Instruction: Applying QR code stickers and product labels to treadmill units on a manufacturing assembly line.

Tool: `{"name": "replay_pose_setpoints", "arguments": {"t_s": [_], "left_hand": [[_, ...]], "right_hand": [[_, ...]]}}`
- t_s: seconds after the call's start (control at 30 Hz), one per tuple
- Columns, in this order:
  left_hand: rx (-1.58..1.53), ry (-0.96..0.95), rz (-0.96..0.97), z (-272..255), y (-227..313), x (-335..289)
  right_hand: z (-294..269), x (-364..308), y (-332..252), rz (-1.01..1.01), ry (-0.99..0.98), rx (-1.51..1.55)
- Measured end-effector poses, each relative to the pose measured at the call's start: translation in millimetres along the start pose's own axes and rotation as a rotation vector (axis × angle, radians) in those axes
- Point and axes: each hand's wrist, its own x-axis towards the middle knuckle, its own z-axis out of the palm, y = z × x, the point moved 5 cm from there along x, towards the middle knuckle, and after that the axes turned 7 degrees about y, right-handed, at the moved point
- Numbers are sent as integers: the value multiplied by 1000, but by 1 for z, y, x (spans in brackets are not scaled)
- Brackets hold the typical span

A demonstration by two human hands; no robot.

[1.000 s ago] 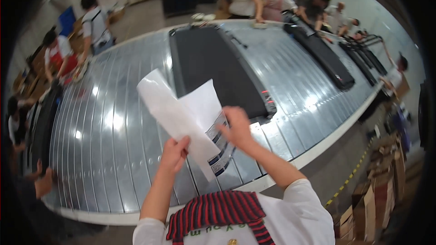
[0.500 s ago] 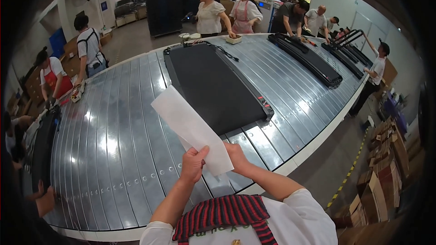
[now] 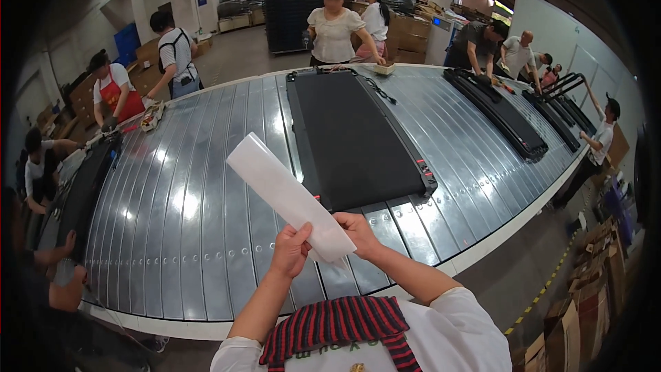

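While both hands meet above the near edge of the slatted metal conveyor (image 3: pixel 206 186), the left hand (image 3: pixel 289 251) pinches the lower end of a folded white paper sheet (image 3: pixel 286 196), fingers closed on it. Right hand (image 3: pixel 358 231) grips the same end from the other side. Sheet slants up-left, held clear of the belt. Flat black treadmill (image 3: pixel 351 134) lies just beyond.

We note the white sheet (image 3: pixel 289 200) hides part of the black treadmill's (image 3: pixel 354 138) near corner; items on the small tray (image 3: pixel 383 67) beyond the treadmill are indistinguishable.
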Motion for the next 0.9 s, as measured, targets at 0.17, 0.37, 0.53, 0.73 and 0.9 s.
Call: {"name": "replay_pose_setpoints", "arguments": {"t_s": [0.17,0.37,0.53,0.73,0.9], "left_hand": [[39,78,15,2,-10,-6],[64,175,48,8,-26,-14],[84,242,55,14,-40,-19],[79,357,30,14,-67,-26],[56,470,79,-1,-73,-44]], "right_hand": [[-6,-6,12,-24,38,54],[-21,-16,10,-127,39,-182],[-32,-24,14,-157,-13,-167],[-45,-29,48,-21,-52,-74],[-32,-34,69,125,-96,16]]}}
